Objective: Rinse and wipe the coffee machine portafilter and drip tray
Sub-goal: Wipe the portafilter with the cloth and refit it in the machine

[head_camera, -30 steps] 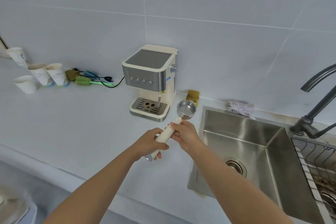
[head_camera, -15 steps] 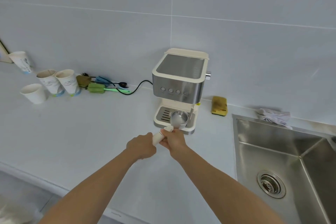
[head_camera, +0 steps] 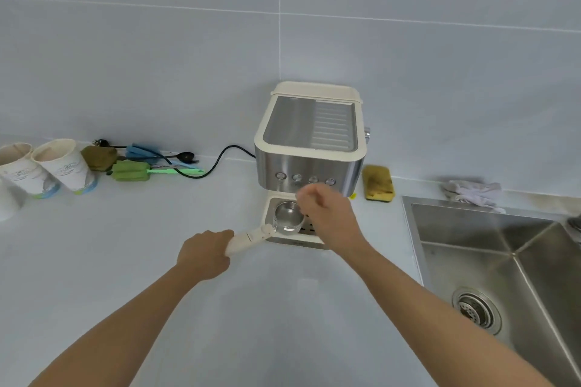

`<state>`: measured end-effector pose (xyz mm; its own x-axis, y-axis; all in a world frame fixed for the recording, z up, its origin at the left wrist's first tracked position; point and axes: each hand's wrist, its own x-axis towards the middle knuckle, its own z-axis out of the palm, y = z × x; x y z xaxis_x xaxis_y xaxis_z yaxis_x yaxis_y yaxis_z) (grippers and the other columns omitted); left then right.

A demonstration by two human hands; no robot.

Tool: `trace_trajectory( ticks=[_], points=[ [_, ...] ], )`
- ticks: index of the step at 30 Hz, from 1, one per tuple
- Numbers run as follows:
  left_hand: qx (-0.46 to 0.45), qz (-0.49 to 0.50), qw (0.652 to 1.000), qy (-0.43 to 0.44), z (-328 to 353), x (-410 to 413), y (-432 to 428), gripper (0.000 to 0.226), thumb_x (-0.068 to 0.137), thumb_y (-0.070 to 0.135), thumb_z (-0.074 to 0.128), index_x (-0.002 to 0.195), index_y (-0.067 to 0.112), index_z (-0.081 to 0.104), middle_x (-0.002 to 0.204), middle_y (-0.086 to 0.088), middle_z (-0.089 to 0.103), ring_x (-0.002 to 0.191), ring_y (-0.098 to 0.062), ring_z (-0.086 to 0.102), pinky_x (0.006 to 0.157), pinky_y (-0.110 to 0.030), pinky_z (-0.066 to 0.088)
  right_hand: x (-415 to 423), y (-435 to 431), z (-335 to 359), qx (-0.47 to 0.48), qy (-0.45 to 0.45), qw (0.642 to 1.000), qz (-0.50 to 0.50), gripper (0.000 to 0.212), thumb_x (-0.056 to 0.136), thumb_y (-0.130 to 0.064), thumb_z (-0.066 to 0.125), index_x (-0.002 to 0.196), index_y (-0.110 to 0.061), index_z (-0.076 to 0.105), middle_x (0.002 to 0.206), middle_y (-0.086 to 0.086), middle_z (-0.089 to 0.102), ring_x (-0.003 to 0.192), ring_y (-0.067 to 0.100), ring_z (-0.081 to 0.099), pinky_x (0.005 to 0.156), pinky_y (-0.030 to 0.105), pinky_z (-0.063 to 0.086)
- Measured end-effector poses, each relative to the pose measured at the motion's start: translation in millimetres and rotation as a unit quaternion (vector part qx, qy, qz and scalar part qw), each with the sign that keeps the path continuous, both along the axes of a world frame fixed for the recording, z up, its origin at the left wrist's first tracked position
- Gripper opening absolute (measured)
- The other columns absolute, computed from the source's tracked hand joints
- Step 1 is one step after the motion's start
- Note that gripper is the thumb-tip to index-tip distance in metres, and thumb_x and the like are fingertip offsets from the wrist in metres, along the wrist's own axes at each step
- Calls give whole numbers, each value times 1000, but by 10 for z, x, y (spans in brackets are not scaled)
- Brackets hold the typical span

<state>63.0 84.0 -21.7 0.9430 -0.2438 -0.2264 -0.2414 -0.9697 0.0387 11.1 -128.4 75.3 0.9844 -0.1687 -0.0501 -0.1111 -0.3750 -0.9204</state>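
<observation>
The left hand [head_camera: 204, 256] is clamped round the cream handle [head_camera: 248, 239] of the portafilter [head_camera: 286, 217], fingers curled under it and knuckles toward the camera. The handle slants up and to the right from that fist. Its steel basket faces up and sits over the left part of the drip tray [head_camera: 309, 231], at the foot of the coffee machine [head_camera: 309, 148]. Whether the basket rests on the tray or is held just above it cannot be told.

The right hand [head_camera: 328, 217] is just right of the basket, seen from the back and blurred. Its fingers are curled in front of the machine's lower face, below the row of round buttons [head_camera: 297, 177]. Whether they touch the basket rim or pinch anything cannot be told.

The tray is seated in the machine, its slotted grille partly covered by the right hand. The machine stands on the worktop [head_camera: 157, 229] against a tiled wall, and its black cord [head_camera: 220, 160] runs off to the left.

A yellow sponge [head_camera: 377, 182] lies just right of the machine, and further right a crumpled cloth [head_camera: 471, 193] sits behind the steel sink [head_camera: 503, 245]. The sink's drain [head_camera: 474, 309] is in view. At the far left stand paper cups [head_camera: 63, 166], with a green brush [head_camera: 132, 170] and other small utensils beside them.
</observation>
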Motion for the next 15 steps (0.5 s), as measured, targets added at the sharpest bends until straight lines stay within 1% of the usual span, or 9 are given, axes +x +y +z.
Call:
trace_trajectory(
  ticks=[1,2,3,4,6,8,10,13,15],
  points=[
    [8,-15,1000,0,-15,86,13,26,82,22,49,108,24,50,79,4,51,75,-18,52,62,-25,36,30,-62,84,-50,-60,997,-28,10,89,-24,52,91,-18,60,86,-4,64,83,14,58,80,24,44],
    [11,-29,1000,0,-26,170,14,27,82,23,49,109,24,50,79,5,50,76,-17,53,62,-24,36,68,-121,164,-111,-113,986,-50,19,90,-24,54,106,-16,60,102,0,65,98,16,57,87,22,41],
    [9,-42,999,0,-34,249,11,27,82,23,50,109,23,50,80,5,51,77,-17,54,62,-24,37,113,-189,229,-171,-152,972,-60,31,90,-25,55,119,-13,56,120,3,61,113,18,52,94,20,35],
    [7,-55,998,-2,-43,330,2,27,82,23,50,109,23,50,82,4,54,78,-18,57,62,-24,37,163,-252,284,-229,-173,956,-59,43,90,-27,56,129,-12,49,134,5,52,126,20,43,100,18,27],
    [5,-80,997,-11,-52,484,-24,28,82,22,50,109,22,50,85,1,58,78,-19,58,60,-24,37,290,-365,319,-324,-160,932,-35,59,89,-34,56,140,-11,36,150,8,32,140,23,24,111,24,14],
    [2,-97,995,-18,-48,621,-44,28,81,20,50,110,22,50,84,1,58,75,-20,56,58,-23,34,406,-460,281,-393,-86,916,-6,69,90,-43,50,146,-14,23,156,7,15,145,22,8,116,34,5],
    [-3,-105,994,-25,-44,738,-49,28,82,20,50,110,22,50,90,-1,63,77,-21,57,60,-24,35,476,-528,230,-437,-24,899,13,70,91,-47,43,148,-16,14,158,4,7,146,20,0,117,38,1],
    [-9,-114,993,-29,-29,892,-38,29,81,20,51,110,23,51,93,-1,65,71,-19,50,60,-24,34,521,-562,196,-467,-10,884,20,67,93,-45,41,147,-13,17,156,3,14,145,19,3,118,39,9],
    [-12,-120,992,-30,-19,978,-48,29,81,19,52,110,22,51,94,-2,65,70,-18,48,60,-24,35,517,-556,198,-440,-14,898,10,67,92,-43,45,146,-12,19,156,2,15,146,19,4,117,37,15]
  ],
)
